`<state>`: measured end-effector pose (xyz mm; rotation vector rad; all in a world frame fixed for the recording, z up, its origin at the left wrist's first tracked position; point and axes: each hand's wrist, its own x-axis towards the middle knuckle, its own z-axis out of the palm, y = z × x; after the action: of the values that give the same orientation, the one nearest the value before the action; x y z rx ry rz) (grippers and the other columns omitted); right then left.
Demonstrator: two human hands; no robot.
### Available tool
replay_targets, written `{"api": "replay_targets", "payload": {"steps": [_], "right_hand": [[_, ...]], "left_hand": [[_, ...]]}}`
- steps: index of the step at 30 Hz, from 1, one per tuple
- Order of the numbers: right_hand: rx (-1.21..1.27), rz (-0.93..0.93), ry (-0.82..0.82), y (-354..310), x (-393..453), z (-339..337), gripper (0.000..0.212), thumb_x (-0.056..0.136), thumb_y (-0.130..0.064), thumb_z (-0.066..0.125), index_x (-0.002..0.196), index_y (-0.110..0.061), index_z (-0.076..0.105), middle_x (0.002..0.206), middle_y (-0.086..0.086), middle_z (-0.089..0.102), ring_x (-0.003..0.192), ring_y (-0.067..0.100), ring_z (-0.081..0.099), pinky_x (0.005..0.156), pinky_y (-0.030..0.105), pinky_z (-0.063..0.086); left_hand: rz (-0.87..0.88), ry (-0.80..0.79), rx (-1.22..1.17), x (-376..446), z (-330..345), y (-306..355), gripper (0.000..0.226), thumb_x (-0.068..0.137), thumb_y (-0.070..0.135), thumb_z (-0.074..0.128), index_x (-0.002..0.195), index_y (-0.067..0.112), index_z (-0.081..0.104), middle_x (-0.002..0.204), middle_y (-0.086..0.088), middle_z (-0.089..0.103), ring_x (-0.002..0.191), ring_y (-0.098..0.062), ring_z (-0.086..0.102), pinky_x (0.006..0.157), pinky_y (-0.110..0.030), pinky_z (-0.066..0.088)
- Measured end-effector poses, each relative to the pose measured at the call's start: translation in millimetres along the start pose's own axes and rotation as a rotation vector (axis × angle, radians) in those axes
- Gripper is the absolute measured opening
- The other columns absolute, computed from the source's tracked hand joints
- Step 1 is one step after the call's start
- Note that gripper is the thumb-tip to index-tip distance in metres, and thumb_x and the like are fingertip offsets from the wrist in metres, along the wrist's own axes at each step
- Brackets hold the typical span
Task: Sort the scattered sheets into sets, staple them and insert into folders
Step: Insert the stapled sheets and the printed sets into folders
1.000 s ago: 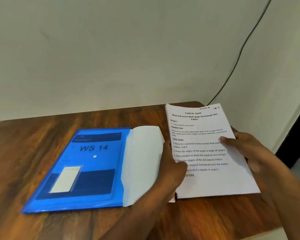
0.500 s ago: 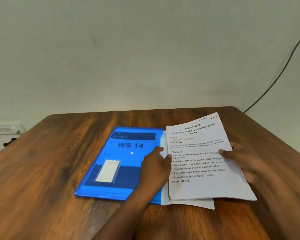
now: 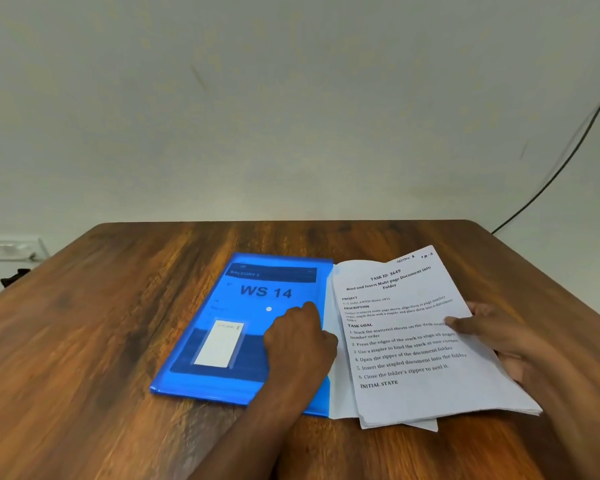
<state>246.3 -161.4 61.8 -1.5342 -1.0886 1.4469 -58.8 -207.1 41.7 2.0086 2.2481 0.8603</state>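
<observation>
Sheets (image 3: 416, 344) lie between hands, right hand (image 3: 496, 337) gripping their edge.

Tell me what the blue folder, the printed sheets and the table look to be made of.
Blue folder: probably translucent plastic, glossy; its label and sheet show through the cover.
Printed sheets: plain matte white paper, thin enough to curl where the right hand grips them.
Table: wood or wood-look laminate, semi-gloss; strong grain pattern with soft sheen. Which one, I cannot tell.

Left hand (image 3: 300, 337) lies knuckles up, fingers curled, forearm reaching in from below. Right hand (image 3: 496, 336), well apart to its right, pinches with thumb on top, fingers underneath.
</observation>
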Motion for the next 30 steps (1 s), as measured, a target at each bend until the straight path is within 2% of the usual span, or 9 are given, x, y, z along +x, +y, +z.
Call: {"api": "replay_targets", "payload": {"steps": [3,7,9,12,14,21,26,28,30], "right_hand": [[0.013,0.027,-0.033,-2.7,-2.7,-2.0,0.028,0.100,-0.003,0.061,0.128,0.001,0.066,0.119,0.029,0.073,0.106,0.051,0.071,0.098,0.071,0.050],[0.045,0.046,-0.083,-5.2,-6.0,-0.1,0.032,0.097,-0.001,0.062,0.129,0.003,0.065,0.121,0.032,0.071,0.110,0.053,0.069,0.102,0.072,0.047],[0.064,0.048,-0.121,-8.2,-8.5,3.2,0.034,0.096,-0.002,0.062,0.130,0.003,0.065,0.124,0.033,0.069,0.114,0.055,0.066,0.101,0.072,0.047],[0.087,0.043,-0.180,-11.2,-10.4,8.7,0.038,0.094,-0.002,0.064,0.131,0.003,0.064,0.126,0.033,0.068,0.110,0.054,0.069,0.087,0.068,0.057],[0.101,0.048,-0.206,-11.7,-8.8,11.8,0.037,0.095,-0.001,0.063,0.132,0.003,0.064,0.126,0.033,0.068,0.107,0.053,0.070,0.082,0.066,0.060],[0.067,0.073,-0.261,-16.8,9.4,22.7,0.037,0.097,-0.001,0.063,0.134,0.002,0.065,0.132,0.031,0.066,0.123,0.054,0.062,0.090,0.070,0.054],[0.002,0.064,-0.205,-24.5,25.0,40.4,0.037,0.095,-0.001,0.067,0.132,0.001,0.066,0.127,0.028,0.070,0.120,0.051,0.065,0.093,0.068,0.054],[-0.001,0.046,-0.170,-26.4,29.5,51.1,0.034,0.096,0.001,0.065,0.130,0.004,0.066,0.122,0.028,0.072,0.115,0.050,0.067,0.087,0.064,0.058],[-0.014,0.031,-0.141,-28.8,32.4,61.7,0.030,0.098,0.002,0.063,0.127,0.005,0.067,0.118,0.029,0.073,0.100,0.046,0.074,0.079,0.058,0.062]], "left_hand": [[-0.013,0.042,-0.009,0.7,0.6,-1.7,0.017,0.088,0.030,0.060,0.079,0.020,0.050,0.073,0.008,0.053,0.066,-0.016,0.049,0.050,-0.030,0.025],[-0.001,0.094,-0.034,1.5,-0.5,-2.2,0.015,0.089,0.030,0.061,0.079,0.021,0.055,0.075,0.005,0.060,0.068,-0.017,0.055,0.056,-0.032,0.036],[0.005,0.130,-0.016,1.8,-1.3,-1.1,0.016,0.087,0.028,0.065,0.075,0.021,0.056,0.072,0.004,0.062,0.065,-0.018,0.057,0.055,-0.032,0.036],[0.042,0.174,0.008,0.7,-0.7,-0.2,0.029,0.076,0.022,0.075,0.062,0.021,0.049,0.059,0.005,0.056,0.051,-0.016,0.047,0.048,-0.028,0.027],[0.060,0.187,0.023,0.0,-0.5,-1.2,0.033,0.070,0.020,0.080,0.060,0.021,0.049,0.056,0.004,0.055,0.048,-0.020,0.052,0.046,-0.027,0.028],[0.069,0.246,0.015,0.4,-5.9,1.3,0.033,0.065,0.019,0.086,0.059,0.019,0.053,0.055,0.003,0.054,0.046,-0.022,0.055,0.041,-0.029,0.033],[0.085,0.260,-0.014,-1.2,-5.3,0.4,0.027,0.069,0.021,0.085,0.062,0.021,0.059,0.056,0.005,0.056,0.047,-0.019,0.055,0.041,-0.029,0.038],[0.082,0.255,-0.018,-0.7,-5.1,0.3,0.028,0.067,0.021,0.086,0.061,0.021,0.059,0.056,0.005,0.055,0.046,-0.018,0.055,0.040,-0.029,0.037],[0.078,0.257,-0.023,0.3,-5.1,0.5,0.030,0.065,0.021,0.087,0.058,0.021,0.057,0.054,0.006,0.054,0.045,-0.018,0.053,0.040,-0.028,0.034]]}}
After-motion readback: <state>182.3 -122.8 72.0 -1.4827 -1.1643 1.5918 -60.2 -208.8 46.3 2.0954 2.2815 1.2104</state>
